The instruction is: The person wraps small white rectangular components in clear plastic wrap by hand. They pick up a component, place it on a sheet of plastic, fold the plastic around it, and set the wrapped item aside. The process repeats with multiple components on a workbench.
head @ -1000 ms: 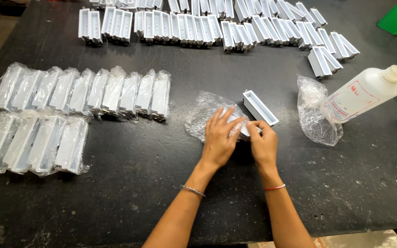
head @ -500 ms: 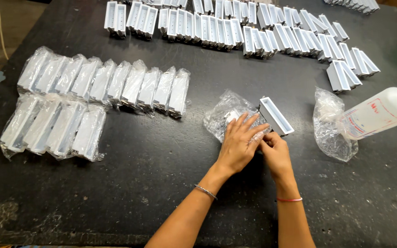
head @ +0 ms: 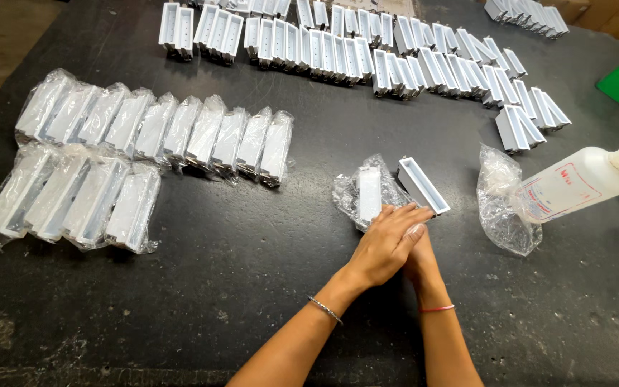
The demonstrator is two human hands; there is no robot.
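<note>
Together, both hands press on a bagged part at mid-table.
Left hand (head: pixel 385 240) lies over the right hand (head: pixel 420 258), fingers flat on the near end of the bagged part (head: pixel 369 193); whether either grips it cannot be told. An open white tray (head: pixel 423 185) lies just right, touching the bag. Wrapped parts (head: pixel 152 132) sit in two rows far left, bare trays (head: pixel 367 54) along the far edge, a bottle (head: pixel 574 183) on crumpled plastic (head: pixel 499 208) to the right.

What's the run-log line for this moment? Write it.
left hand: flat over clear plastic bag with white part | right hand: beneath left, grip hidden | white open channel: beside bag
</note>
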